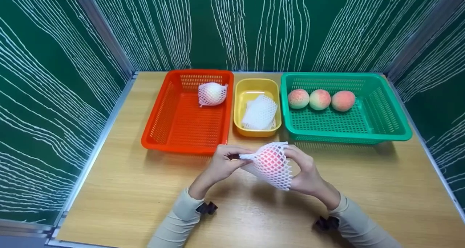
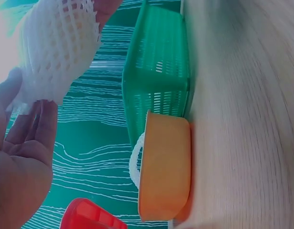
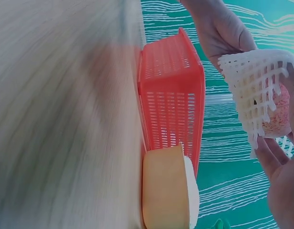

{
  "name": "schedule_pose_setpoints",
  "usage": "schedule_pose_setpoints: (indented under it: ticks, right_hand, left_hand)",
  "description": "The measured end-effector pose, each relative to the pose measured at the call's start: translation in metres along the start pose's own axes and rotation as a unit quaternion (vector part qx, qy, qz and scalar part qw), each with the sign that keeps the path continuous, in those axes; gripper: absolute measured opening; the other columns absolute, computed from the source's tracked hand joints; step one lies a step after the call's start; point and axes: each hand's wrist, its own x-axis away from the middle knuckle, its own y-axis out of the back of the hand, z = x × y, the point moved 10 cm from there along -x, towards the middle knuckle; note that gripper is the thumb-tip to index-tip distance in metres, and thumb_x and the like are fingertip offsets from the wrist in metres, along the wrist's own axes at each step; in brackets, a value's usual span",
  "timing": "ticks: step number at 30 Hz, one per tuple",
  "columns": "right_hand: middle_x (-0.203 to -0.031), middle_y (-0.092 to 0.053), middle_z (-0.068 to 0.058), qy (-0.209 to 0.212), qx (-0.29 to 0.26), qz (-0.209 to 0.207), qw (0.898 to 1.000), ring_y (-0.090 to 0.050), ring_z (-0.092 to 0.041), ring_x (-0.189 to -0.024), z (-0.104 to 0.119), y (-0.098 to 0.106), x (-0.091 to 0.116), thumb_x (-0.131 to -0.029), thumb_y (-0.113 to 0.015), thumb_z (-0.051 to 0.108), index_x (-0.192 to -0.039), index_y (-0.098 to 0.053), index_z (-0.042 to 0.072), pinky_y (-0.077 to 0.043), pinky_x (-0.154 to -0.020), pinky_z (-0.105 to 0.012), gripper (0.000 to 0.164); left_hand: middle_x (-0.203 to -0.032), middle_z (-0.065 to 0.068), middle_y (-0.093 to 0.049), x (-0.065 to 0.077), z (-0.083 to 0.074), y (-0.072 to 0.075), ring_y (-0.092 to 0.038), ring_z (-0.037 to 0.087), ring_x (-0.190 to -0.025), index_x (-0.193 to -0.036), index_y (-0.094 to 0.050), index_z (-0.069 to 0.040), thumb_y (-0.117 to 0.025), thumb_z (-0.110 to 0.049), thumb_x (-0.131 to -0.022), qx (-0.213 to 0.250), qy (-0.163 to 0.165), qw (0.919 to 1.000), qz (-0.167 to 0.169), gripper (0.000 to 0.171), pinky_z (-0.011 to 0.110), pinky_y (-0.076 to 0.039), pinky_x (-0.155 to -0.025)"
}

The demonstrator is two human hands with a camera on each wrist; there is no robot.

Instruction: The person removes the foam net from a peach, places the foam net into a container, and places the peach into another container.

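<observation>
A pinkish-red peach (image 1: pixel 271 158) sits inside a white foam net sleeve (image 1: pixel 279 179), held above the table between both hands. My left hand (image 1: pixel 222 164) pinches the sleeve's gathered end between thumb and fingers. On the other side, my right hand (image 1: pixel 307 173) grips the peach and the sleeve's wide mouth, thumb below and fingers above. The right wrist view shows the peach (image 3: pixel 278 114) partly bare at the sleeve's mouth, with the net (image 3: pixel 251 90) over the rest. In the left wrist view the net (image 2: pixel 54 47) hides most of the fruit.
A red basket (image 1: pixel 181 131) at the left holds one netted peach (image 1: pixel 213 94). Foam nets (image 1: pixel 259 112) lie in the yellow bin (image 1: pixel 257 132) in the middle. Three bare peaches (image 1: pixel 320 99) stand in a row in the green basket (image 1: pixel 381 131). Green walls surround the wooden table (image 1: pixel 120 190).
</observation>
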Motion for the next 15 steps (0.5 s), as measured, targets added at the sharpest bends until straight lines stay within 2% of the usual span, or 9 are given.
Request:
schedule_pose_setpoints:
  ticks: [6,15]
  right_hand:
    - [-0.111,-0.059,-0.027,-0.030,-0.008,0.001,1.000,-0.058,-0.023,-0.105,-0.003,0.007,0.003,-0.063,-0.090,0.008,-0.111,-0.058,-0.015,-0.049,-0.088,-0.025,0.062]
    - [-0.114,-0.057,-0.032,-0.056,0.002,0.003,0.998,-0.057,-0.026,-0.109,-0.002,0.020,0.009,-0.057,-0.091,0.001,-0.113,-0.058,-0.015,-0.049,-0.090,-0.024,0.066]
  left_hand:
    - [-0.092,0.014,-0.072,0.000,0.002,0.002,-0.063,0.013,-0.074,-0.096,-0.073,0.008,-0.073,0.011,-0.079,-0.021,0.009,0.9997,-0.012,0.018,0.024,-0.051,-0.059]
    - [-0.092,0.016,-0.072,-0.001,0.003,0.006,-0.068,0.018,-0.079,-0.096,-0.073,0.010,-0.073,0.013,-0.078,-0.019,0.005,0.9997,-0.017,0.018,0.030,-0.056,-0.062]
